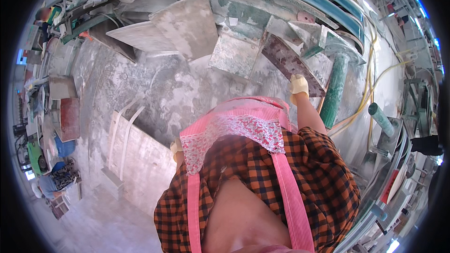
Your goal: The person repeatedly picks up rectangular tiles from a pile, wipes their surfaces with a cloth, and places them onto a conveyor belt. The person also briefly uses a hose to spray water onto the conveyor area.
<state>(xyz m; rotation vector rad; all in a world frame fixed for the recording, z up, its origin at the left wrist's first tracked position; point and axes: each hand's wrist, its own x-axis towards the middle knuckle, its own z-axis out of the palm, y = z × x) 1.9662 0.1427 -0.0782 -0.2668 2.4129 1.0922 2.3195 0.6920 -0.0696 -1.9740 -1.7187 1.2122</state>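
Right hand (298, 85), pale-gloved, meets the near edge of a mottled red-brown slab (287, 58), likely steadying it; grip unclear. Left hand (176, 148), mostly hidden by the pink apron (236, 124), is beside a pale slab (145, 147); finger state indeterminable.

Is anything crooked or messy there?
Yes: the dark reddish slab by the right hand slants, and pale slabs to its left point different ways. Whitish patches smear the grey floor, so it looks untidy.
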